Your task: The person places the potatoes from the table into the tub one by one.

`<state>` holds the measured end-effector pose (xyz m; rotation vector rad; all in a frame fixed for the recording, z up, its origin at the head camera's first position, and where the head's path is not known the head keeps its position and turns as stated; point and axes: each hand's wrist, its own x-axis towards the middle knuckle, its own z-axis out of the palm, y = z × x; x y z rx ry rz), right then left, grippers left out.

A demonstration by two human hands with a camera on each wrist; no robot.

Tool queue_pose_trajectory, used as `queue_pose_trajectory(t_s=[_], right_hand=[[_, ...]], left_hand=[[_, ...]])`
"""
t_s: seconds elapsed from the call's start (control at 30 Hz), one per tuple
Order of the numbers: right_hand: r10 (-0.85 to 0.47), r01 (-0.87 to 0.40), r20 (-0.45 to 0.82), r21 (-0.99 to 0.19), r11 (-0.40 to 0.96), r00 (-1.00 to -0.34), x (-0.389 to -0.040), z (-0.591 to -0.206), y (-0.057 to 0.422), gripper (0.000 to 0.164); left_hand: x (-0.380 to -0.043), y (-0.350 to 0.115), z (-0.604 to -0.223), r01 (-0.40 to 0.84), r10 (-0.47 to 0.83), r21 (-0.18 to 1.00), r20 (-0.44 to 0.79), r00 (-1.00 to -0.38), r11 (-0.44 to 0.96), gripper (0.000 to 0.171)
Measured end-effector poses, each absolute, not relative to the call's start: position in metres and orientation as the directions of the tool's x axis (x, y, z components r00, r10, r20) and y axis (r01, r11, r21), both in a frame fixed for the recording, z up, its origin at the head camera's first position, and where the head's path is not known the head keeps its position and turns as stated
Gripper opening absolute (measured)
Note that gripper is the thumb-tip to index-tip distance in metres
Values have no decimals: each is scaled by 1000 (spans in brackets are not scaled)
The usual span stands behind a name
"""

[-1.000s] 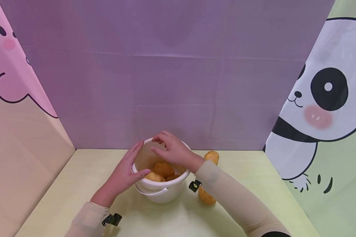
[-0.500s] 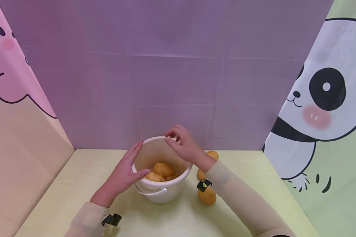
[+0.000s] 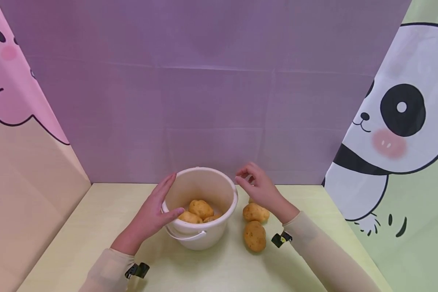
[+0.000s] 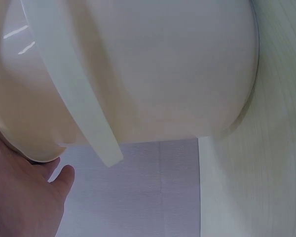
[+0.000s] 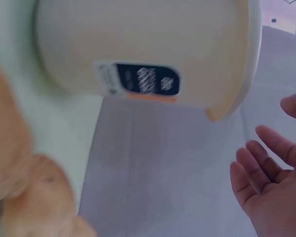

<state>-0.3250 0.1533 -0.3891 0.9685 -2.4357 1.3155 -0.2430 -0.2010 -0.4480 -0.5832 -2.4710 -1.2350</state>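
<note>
A white bucket (image 3: 213,233) stands upright on the table with several potatoes (image 3: 201,209) at its bottom. My left hand (image 3: 151,211) rests against the left of its rim, fingers straight and thumb spread over the front edge. In the left wrist view the hand (image 4: 24,192) lies beside the rim, next to the bucket's white handle (image 4: 79,94). My right hand (image 3: 260,188) hovers right of the bucket, loosely curled and holding nothing. Below it lie a pale potato (image 3: 255,213) and a browner potato (image 3: 254,236); another potato (image 3: 251,200) behind them is mostly hidden by the hand.
A purple cloth (image 3: 211,101) hangs close behind the bucket at the back edge of the pale wooden table (image 3: 190,271). Cartoon-printed sheets flank it, with a panda (image 3: 405,142) on the right. A dark label (image 5: 148,79) shows on the bucket's side.
My right hand has moved from over the bucket's mouth out past its right rim, uncovering the potatoes inside and beside it. My left hand and the bucket have stayed put.
</note>
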Motion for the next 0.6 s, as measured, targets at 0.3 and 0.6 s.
queue_pose_trajectory(t_s=[0.3, 0.6], right_hand=[[-423, -565, 388, -674, 476, -819, -306, -423, 201, 13], [-448, -569, 367, -652, 501, -815, -285, -464, 213, 20]], left_hand=[[-244, -200, -449, 498, 224, 676, 454, -862, 544, 102], [-242, -202, -447, 484, 219, 670, 444, -869, 563, 103]])
